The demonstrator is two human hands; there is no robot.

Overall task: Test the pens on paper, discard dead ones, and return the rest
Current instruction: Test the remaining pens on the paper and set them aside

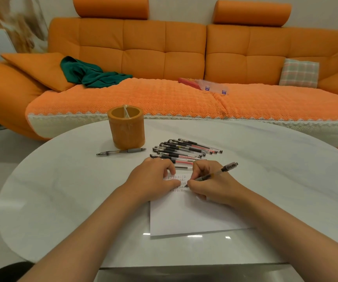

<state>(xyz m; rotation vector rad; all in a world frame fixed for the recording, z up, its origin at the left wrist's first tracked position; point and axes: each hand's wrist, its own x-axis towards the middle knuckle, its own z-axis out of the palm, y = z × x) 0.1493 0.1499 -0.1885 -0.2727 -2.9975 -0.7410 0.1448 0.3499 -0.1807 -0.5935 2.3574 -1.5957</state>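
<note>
One pen [212, 176]; one paper [192, 216]

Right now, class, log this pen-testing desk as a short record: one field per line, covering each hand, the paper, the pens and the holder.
left hand: flat on the paper, steadying it
right hand: holds a pen, tip on the sheet
paper: white, rows of test marks near its top edge
pen pile: beyond the paper, lying flat
lone pen: in front of the holder
holder: orange, upright
table: white, rounded
</note>
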